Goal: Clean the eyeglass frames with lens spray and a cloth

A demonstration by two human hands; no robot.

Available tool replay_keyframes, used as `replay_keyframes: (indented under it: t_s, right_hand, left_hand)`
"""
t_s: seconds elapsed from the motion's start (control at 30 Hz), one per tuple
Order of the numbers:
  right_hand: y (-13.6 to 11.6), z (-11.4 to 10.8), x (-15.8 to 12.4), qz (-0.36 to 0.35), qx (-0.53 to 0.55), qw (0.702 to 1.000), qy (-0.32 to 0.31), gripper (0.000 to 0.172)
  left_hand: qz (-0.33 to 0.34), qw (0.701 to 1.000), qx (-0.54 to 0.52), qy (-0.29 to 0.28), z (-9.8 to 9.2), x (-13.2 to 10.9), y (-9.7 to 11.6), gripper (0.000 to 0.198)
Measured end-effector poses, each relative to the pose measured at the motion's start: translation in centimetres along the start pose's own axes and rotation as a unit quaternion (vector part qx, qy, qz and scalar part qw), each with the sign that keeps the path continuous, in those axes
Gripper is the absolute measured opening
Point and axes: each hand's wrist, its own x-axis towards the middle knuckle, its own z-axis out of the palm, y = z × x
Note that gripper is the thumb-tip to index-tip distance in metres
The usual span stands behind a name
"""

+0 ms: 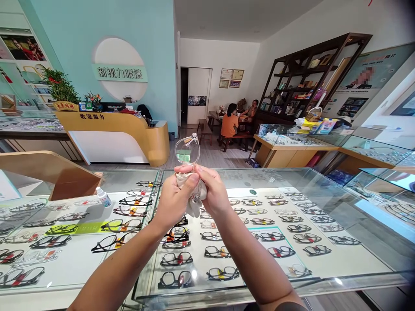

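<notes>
Both my hands are raised together over the glass display counter (324, 194). My left hand (175, 199) and my right hand (214, 194) are closed around a pale cleaning cloth (194, 207) and the lower part of a pair of clear-framed glasses (187, 150). One lens sticks up above my fingers; the other lens is wrapped in the cloth and hidden. Under the glass lie rows of several spectacle frames (177, 258).
A small white bottle (103, 197) stands on the counter to the left, beside a wooden stand (55, 172). A yellow reception desk (129, 134) is behind it. Two people sit at a table (230, 123) at the back. More glass cases (372, 151) run along the right.
</notes>
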Motion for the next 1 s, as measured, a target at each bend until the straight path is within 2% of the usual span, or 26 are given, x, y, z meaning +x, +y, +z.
replay_keyframes:
  t_s: [0.07,0.1,0.17,0.27,0.33,0.37,0.47,0.67,0.83,0.9,1.0]
  right_hand:
    - [0.0,-0.1,0.0,-0.002,-0.017,1.000,0.001,0.031]
    - [-0.1,-0.3,0.0,-0.002,-0.022,1.000,0.006,0.031]
    - [-0.2,-0.6,0.1,0.002,-0.020,1.000,0.017,0.030]
    - [-0.7,-1.2,0.5,0.016,0.003,1.000,0.019,0.030]
    - [-1.1,-1.4,0.7,0.025,0.016,0.999,0.018,0.031]
    - [-1.2,-1.5,0.7,0.027,0.020,0.999,0.020,0.031]
    - [-1.3,-1.3,0.7,0.025,0.027,0.999,0.031,0.030]
    - [-0.2,-0.2,0.3,0.020,0.023,0.999,0.041,0.029]
    - [0.6,0.3,-0.1,0.003,-0.009,0.999,0.036,0.034]
    - [0.5,0.1,-0.1,0.000,-0.014,0.999,0.036,0.036]
    - [-0.1,-0.5,0.0,-0.006,-0.008,0.999,0.041,0.033]
  left_hand:
    - [0.006,1.000,0.006,0.020,-0.1,0.1,0.0,0.061]
    - [0.002,1.000,0.005,0.012,-0.3,0.3,0.0,0.062]
    - [-0.029,0.998,-0.009,-0.052,-1.3,0.8,0.1,0.063]
    - [-0.091,0.977,-0.035,-0.191,-3.1,1.8,0.5,0.058]
    - [-0.108,0.964,-0.041,-0.239,-3.9,2.2,0.8,0.054]
    - [-0.106,0.963,-0.041,-0.245,-4.1,2.2,0.9,0.052]
    - [-0.083,0.972,-0.033,-0.218,-3.5,2.0,0.8,0.048]
    - [-0.030,0.998,-0.020,-0.056,-0.8,0.8,-0.5,0.048]
    - [-0.011,0.999,-0.020,0.031,0.0,0.5,-1.0,0.057]
    - [-0.026,0.999,-0.036,0.014,-0.4,0.8,-0.8,0.061]
    - [-0.085,0.989,-0.067,-0.100,-1.7,1.4,0.0,0.062]
